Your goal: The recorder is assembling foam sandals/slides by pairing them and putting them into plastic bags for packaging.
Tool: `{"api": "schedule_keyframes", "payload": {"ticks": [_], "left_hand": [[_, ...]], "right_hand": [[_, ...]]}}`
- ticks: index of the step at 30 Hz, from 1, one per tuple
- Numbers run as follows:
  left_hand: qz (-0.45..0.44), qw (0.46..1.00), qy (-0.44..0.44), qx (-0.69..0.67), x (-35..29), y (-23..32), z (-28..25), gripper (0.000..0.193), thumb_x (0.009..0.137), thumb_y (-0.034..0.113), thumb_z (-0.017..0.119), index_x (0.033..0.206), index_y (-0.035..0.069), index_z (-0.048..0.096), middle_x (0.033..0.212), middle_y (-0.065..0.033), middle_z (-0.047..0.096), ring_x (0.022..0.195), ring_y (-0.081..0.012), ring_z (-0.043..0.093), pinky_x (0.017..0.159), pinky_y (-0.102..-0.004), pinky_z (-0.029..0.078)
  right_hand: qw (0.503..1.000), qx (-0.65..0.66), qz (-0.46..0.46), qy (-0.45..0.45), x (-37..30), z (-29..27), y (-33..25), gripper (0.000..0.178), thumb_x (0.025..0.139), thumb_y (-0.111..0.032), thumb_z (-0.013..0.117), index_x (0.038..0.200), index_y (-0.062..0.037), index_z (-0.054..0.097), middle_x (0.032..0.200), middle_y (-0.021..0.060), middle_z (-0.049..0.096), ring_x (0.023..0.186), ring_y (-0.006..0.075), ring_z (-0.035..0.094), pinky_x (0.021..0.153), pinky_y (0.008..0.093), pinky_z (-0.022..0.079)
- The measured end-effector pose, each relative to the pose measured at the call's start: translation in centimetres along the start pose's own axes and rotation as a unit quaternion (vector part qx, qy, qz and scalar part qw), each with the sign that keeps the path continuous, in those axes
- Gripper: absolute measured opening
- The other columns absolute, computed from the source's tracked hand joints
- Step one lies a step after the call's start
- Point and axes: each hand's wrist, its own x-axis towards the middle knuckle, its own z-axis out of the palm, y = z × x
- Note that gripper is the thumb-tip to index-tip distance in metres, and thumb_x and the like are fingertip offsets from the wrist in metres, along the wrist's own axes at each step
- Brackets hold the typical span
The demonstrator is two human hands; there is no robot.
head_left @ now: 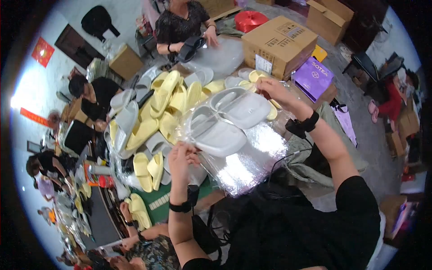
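Note:
A pair of light grey slippers (216, 135) lies side by side in a clear plastic bag (243, 177) in front of me. The bag's loose, shiny part hangs toward my body. My left hand (181, 158) is closed on the bag's edge near the heel of the nearer slipper. At the far right corner, my right hand (272, 90) pinches the film beside the other slipper. Just beyond the bag is a heap of yellow slippers (164, 96) and grey slippers (127, 123), some wrapped in film. A separate yellow pair (148, 171) rests left of my left hand.
A cardboard carton (279, 42) and a purple box (313, 78) stand at the far right. Opposite, a person (182, 27) handles a dark slipper (191, 48). At lower left, a co-worker's hand (127, 211) is beside more yellow slippers (139, 211) on a green surface (164, 202).

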Motion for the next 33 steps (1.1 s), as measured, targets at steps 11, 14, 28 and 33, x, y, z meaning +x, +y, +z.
{"api": "schedule_keyframes", "payload": {"ticks": [11,14,28,33], "left_hand": [[0.145,0.968,-0.18,-0.096,-2.0,12.1,4.9,0.014,0.087,0.017,0.042,0.077,0.008,0.04,0.055,-0.0101,0.049,0.035,-0.009,0.03,0.035,-0.0183,0.024],[0.133,0.959,-0.226,-0.112,-2.2,12.6,7.4,0.015,0.088,0.017,0.04,0.076,0.009,0.039,0.053,-0.0078,0.045,0.04,-0.0099,0.035,0.039,-0.0187,0.028],[0.034,0.756,-0.645,0.107,-7.3,3.6,24.1,0.015,0.087,0.01,0.039,0.082,0.001,0.05,0.087,-0.0115,0.065,0.097,-0.0167,0.053,0.086,-0.0323,0.038],[0.139,0.664,-0.718,0.153,-8.2,-0.9,27.7,0.015,0.088,0.012,0.043,0.089,0.002,0.055,0.089,-0.006,0.063,0.097,-0.0188,0.052,0.089,-0.0336,0.035]], "right_hand": [[0.972,0.166,-0.163,0.04,-7.7,-3.6,-11.2,0.014,0.087,-0.014,0.043,0.079,-0.0068,0.051,0.073,0.0041,0.057,0.062,0.0101,0.049,0.057,0.0216,0.041],[0.965,0.162,-0.194,0.07,-10.2,-4.6,-11.6,0.012,0.086,-0.013,0.044,0.08,-0.006,0.051,0.074,0.0046,0.057,0.065,0.0103,0.05,0.061,0.0226,0.042],[0.844,-0.429,-0.195,0.256,-23.9,-2.9,1.4,0.104,0.06,-0.035,0.076,0.14,-0.011,0.013,0.136,0.0199,0.028,0.114,0.039,0.04,0.088,0.0436,0.035],[0.844,-0.427,-0.202,0.253,-28.6,-4.4,3.5,0.053,0.064,-0.017,0.068,0.114,-0.0091,0.052,0.099,0.0132,0.05,0.094,0.0321,0.048,0.081,0.0393,0.037]]}}
